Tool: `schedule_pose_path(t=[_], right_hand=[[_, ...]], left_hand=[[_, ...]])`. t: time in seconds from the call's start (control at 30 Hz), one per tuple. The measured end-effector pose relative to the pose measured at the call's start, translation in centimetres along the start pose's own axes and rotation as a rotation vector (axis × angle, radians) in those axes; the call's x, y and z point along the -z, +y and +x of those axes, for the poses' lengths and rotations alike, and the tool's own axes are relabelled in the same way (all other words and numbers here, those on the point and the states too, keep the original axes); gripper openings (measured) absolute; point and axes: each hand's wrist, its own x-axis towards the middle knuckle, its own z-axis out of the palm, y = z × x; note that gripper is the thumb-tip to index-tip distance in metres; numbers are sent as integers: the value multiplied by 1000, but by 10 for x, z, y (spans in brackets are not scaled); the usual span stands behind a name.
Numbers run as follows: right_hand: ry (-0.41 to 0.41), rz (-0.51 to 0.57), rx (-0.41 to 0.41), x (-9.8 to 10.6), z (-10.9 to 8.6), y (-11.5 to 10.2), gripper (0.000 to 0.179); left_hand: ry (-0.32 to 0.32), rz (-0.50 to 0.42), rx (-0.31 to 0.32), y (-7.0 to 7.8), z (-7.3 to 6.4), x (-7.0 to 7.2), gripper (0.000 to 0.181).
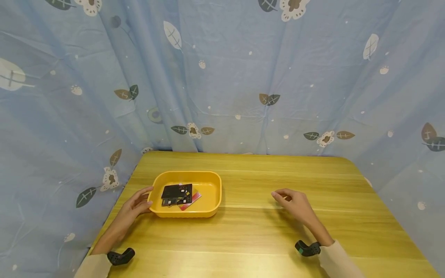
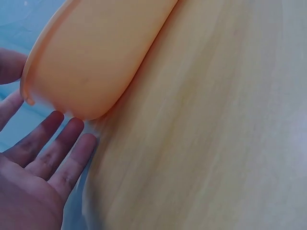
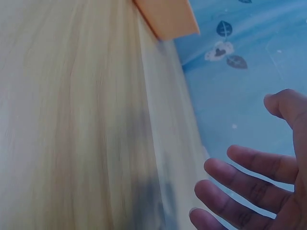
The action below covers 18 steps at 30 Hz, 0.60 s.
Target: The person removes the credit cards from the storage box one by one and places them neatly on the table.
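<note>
A yellow rectangular tray (image 1: 205, 213) stands on the left part of the table. Inside lie several flat cards: black ones (image 1: 174, 191) overlap on top, and a red-and-white one (image 1: 190, 201) shows from underneath. My left hand (image 1: 133, 204) is at the tray's left end, thumb and forefinger touching its rim from outside. From the left wrist, the other fingers (image 2: 72, 165) look spread and nearly straight beside the tray wall (image 2: 91, 62). Over the table, well to the tray's right, my right hand (image 1: 293, 203) hovers with loosely bent fingers and holds nothing.
The wood-grain table (image 1: 250, 239) has rounded far corners. A blue curtain (image 1: 236, 77) with leaf and flower prints hangs behind it and along both sides. Each wrist wears a black band, the left one (image 1: 121, 256) and the right one (image 1: 307, 248).
</note>
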Motion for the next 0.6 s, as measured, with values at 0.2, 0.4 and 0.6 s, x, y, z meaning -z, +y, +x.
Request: schedule_pose_path(t=[0.2,0.4,0.6], right_hand=[[-13,49,30,-11,9,-13,47],[-32,58,69,-24,22,-30,47],[-42,69,103,-34,30,-46,44]], left_hand=[[-33,-2,0,-1,2,3,62],[-42,12,11,0,4,3,63],[-50,11,10,-1,5,3,63]])
